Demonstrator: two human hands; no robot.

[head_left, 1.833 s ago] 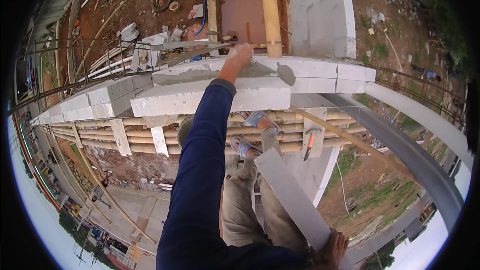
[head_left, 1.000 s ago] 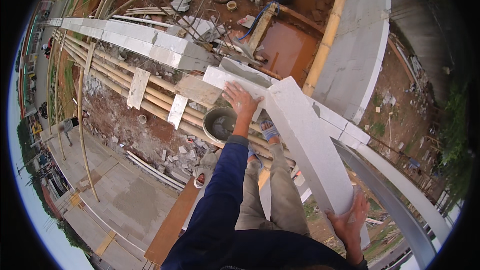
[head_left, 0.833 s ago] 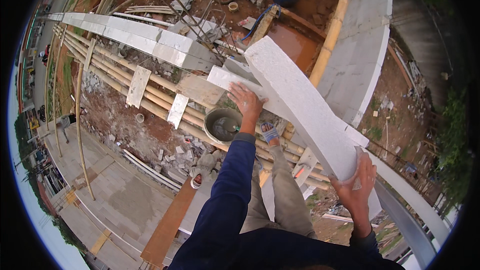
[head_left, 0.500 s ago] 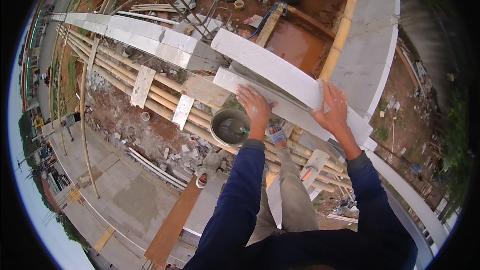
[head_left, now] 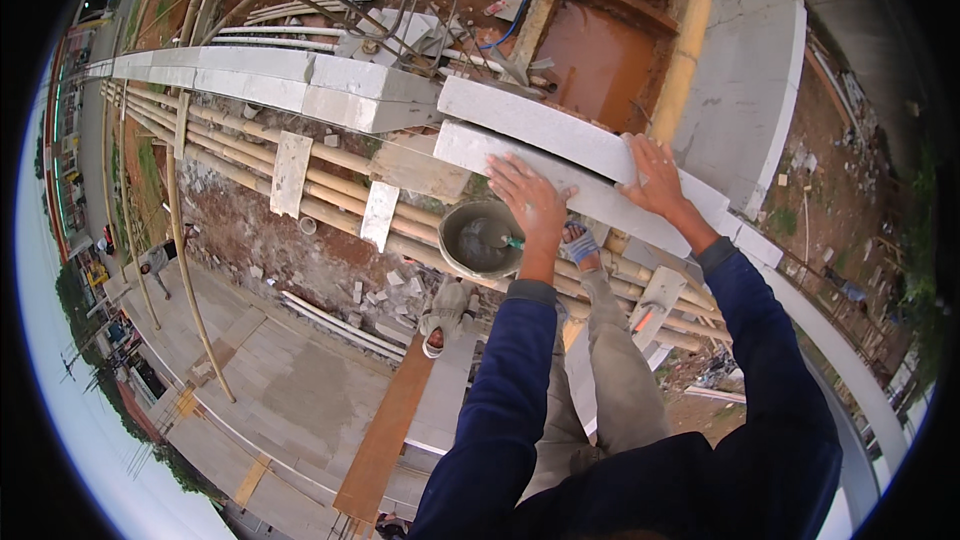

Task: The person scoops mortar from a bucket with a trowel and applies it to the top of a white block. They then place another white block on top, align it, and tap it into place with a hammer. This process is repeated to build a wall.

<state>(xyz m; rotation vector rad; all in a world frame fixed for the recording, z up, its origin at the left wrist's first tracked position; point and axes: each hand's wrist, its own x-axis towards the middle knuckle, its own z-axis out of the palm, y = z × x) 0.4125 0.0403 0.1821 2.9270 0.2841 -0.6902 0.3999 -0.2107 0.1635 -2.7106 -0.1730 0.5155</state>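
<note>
A builder's left hand [head_left: 535,206] lies flat, fingers spread, against a pale-grey rectangular block [head_left: 464,148]; the right hand [head_left: 660,180], fingers bent, touches a white oblong block [head_left: 540,120] behind, grip unclear.

Left grip [head_left: 530,202] on white block [head_left: 598,202]

Soft, even daylight comes from a pale sky [head_left: 120,460], leaving shadows faint and the white block [head_left: 540,122] bright. Fisheye distortion curves the long wall [head_left: 250,78] toward a black, purple-fringed rim; at far right, the greenery [head_left: 912,250] looks dim and blurry.
</note>
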